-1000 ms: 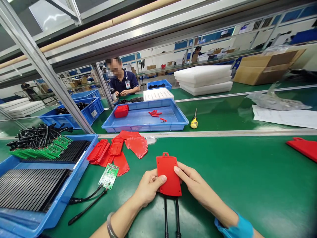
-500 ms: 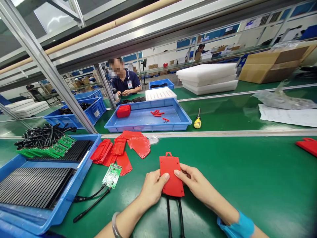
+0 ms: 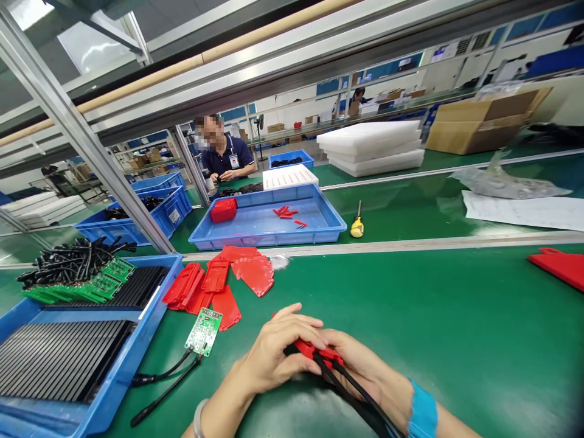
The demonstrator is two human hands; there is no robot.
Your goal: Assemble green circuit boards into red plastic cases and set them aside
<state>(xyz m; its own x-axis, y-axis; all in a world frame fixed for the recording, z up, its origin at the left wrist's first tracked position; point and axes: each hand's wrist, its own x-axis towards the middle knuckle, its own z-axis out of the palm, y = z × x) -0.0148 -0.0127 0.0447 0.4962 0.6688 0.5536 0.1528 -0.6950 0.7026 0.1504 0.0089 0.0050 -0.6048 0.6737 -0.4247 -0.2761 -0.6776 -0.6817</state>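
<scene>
A red plastic casing (image 3: 325, 354) sits between my two hands, its cable end tilted toward me. Two black cables (image 3: 353, 392) run out of that end and down past my right wrist. My left hand (image 3: 285, 347) is closed over the casing's left and top side, covering most of it. From the right and below, my right hand (image 3: 360, 365) grips it with the fingers mostly hidden. Left of my hands lies a green circuit board (image 3: 204, 331) with two black leads, beside several loose red casing parts (image 3: 219, 277).
At the left, a blue tray (image 3: 157, 304) carries green boards with black cables and black slatted holders. A shallow blue bin (image 3: 269, 237) and a yellow screwdriver (image 3: 358, 227) are beyond the metal rail. Another red piece (image 3: 559, 267) lies far right. A co-worker (image 3: 228, 155) sits opposite.
The red casing was flat and facing up; it is now turned so its cable end shows. My left hand has moved over it, my right hand under it. The view shifted slightly.
</scene>
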